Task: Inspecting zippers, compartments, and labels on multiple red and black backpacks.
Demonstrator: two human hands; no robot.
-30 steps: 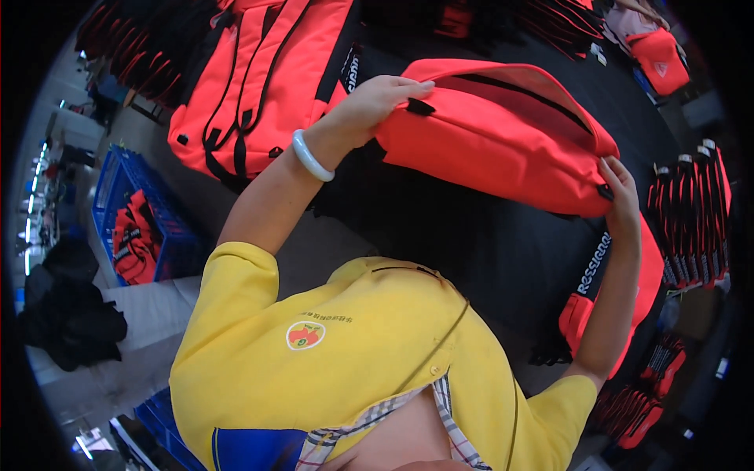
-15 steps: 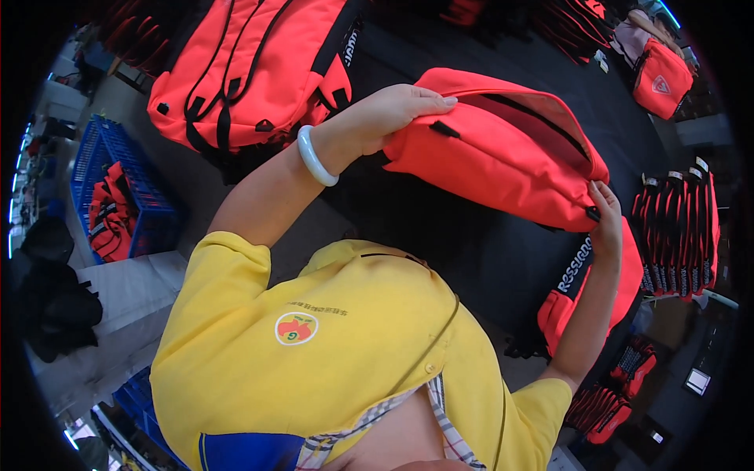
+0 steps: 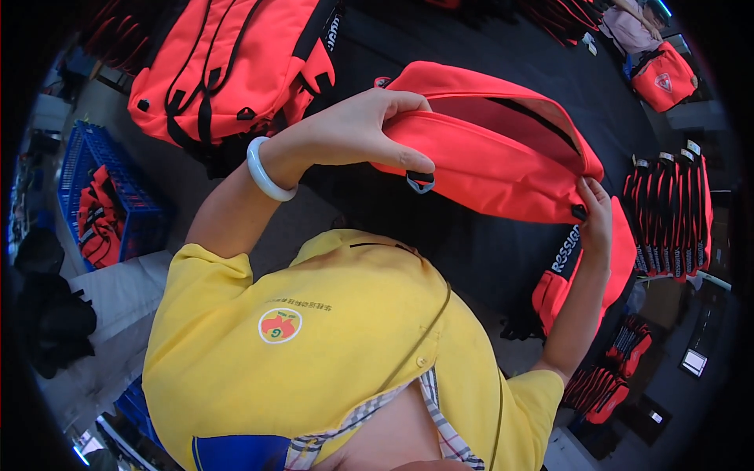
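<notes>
A bright red fabric bag (image 3: 491, 174) is held up in front of me, its long zipped opening gaping along the top and showing a dark red inside. My left hand (image 3: 353, 129) grips the bag's left end, fingers over the rim and thumb low on the front. Just under that thumb is a small dark loop (image 3: 421, 182). At the right end, my right hand (image 3: 597, 210) pinches the corner beside a small black tab (image 3: 579, 212). Part of each hand's fingers is hidden by the bag.
A red backpack (image 3: 224, 74) with black straps lies on the dark table at far left. Another red bag (image 3: 616, 267) sits behind my right forearm. Stacked red bags (image 3: 671, 216) stand at right. A blue crate (image 3: 141, 235) holds red pieces. A person (image 3: 632, 27) is at far right.
My left hand has shifted its hold: the thumb has come down onto the bag's front, and the dark loop now shows under it. The right hand keeps its pinch.
</notes>
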